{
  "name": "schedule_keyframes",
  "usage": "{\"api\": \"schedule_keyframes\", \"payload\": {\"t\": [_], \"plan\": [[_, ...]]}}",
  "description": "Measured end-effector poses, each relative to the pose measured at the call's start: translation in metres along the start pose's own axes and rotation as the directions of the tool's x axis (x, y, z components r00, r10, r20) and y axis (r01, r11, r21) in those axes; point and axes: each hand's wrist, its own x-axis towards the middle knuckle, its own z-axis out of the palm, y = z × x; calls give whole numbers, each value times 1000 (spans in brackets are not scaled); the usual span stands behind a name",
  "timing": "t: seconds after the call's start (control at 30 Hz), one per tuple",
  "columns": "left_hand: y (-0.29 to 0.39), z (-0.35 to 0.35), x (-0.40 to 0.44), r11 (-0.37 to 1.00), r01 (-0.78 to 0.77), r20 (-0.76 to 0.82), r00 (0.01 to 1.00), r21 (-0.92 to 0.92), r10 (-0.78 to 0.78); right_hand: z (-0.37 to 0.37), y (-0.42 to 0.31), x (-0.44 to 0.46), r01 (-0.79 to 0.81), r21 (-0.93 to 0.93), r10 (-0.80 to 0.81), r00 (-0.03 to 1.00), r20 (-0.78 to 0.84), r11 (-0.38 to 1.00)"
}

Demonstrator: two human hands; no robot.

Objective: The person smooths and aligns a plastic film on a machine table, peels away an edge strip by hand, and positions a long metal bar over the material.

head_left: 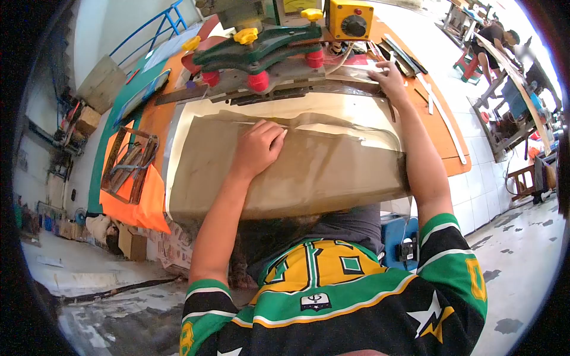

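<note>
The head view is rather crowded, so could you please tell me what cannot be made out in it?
All in the head view:
- Fingertips of the left hand: hidden, curled under on the thin brown sheet.
- Top of the grey metal machine block: cut off by the upper edge.
- Any markings around the black round dial on the yellow control box: too small.

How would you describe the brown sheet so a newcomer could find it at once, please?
Over the orange table, find the green frame with yellow knobs. On its near side, under the left hand, lies the brown sheet, darker than the pale surface beneath.
</note>
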Motion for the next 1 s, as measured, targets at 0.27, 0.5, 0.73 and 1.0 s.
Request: {"api": "schedule_keyframes", "payload": {"t": [0.27,0.5,0.73,1.0], "plan": [[-1,0,-2,999,45,22,999,19,-45,-9,23,14,27,-33,-27,1000,-15,999],[-8,4,-4,1000,-13,-41,999,-22,12,-2,4,3,307,-308,-283,951,121,901],[-12,4,-7,1000,-8,-31,999,-15,8,-2,-16,-11,359,-510,-281,933,226,782],[-21,10,-9,999,-41,-56,998,-25,40,7,-40,-23,429,-448,-216,866,451,784]]}}
